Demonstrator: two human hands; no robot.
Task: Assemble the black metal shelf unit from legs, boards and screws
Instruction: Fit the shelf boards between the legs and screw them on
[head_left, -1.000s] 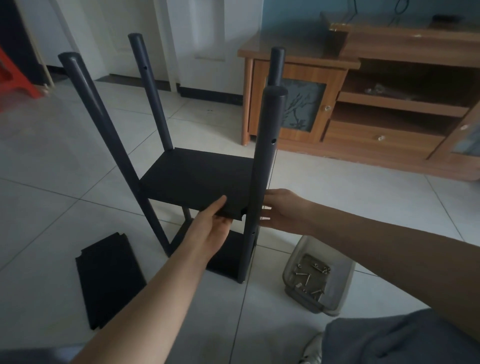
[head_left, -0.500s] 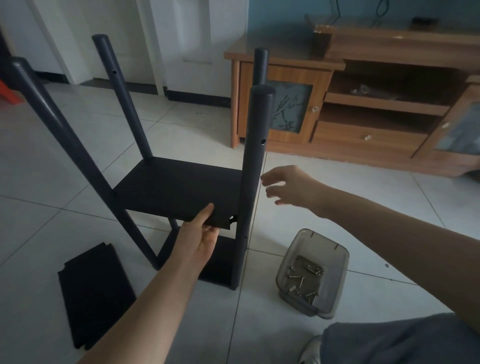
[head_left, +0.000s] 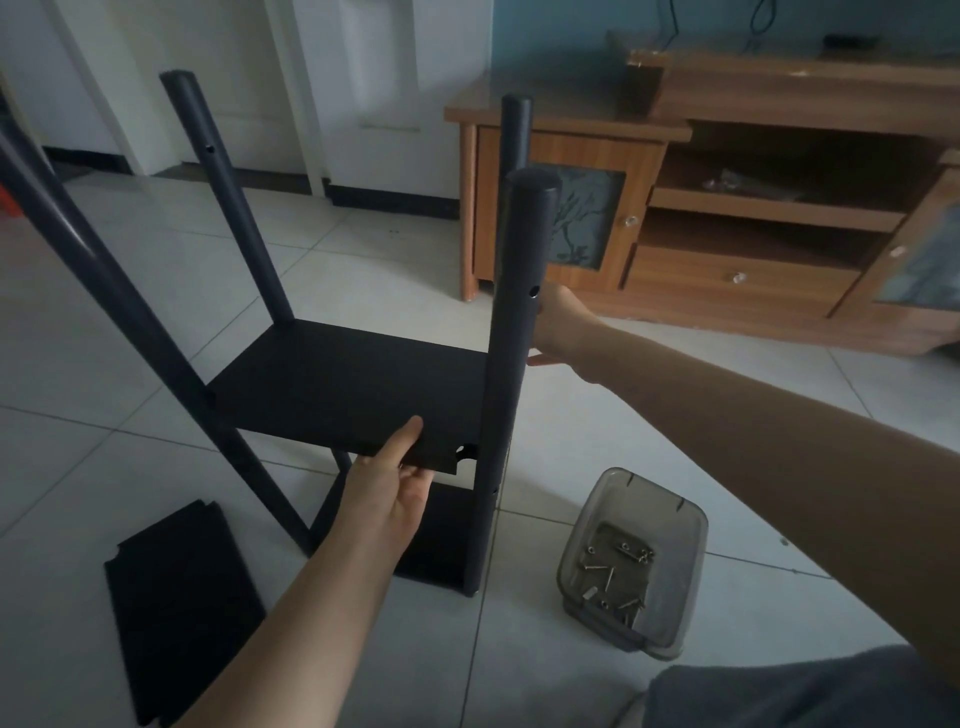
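The black shelf unit stands on the tiled floor with four dark legs upright and a lower board (head_left: 441, 540) near the floor. My left hand (head_left: 389, 488) pinches the front edge of the middle board (head_left: 343, 384), thumb on top and fingers beneath. A notched corner of that board sits just left of the near right leg (head_left: 519, 270). My right hand (head_left: 561, 332) grips this leg from behind, just below a screw hole; its fingers are mostly hidden by the leg. A clear plastic tub (head_left: 670, 525) on the floor to the right holds several screws (head_left: 618, 571).
A spare black board (head_left: 176, 603) lies flat on the floor at the lower left. A wooden TV cabinet (head_left: 753, 291) runs along the back right wall. My grey-trousered knee (head_left: 779, 691) is at the bottom right. White doors stand behind the shelf.
My right hand left the near right leg at board height, swung out to the right, then came back and took the leg higher up. My left hand stayed on the board.
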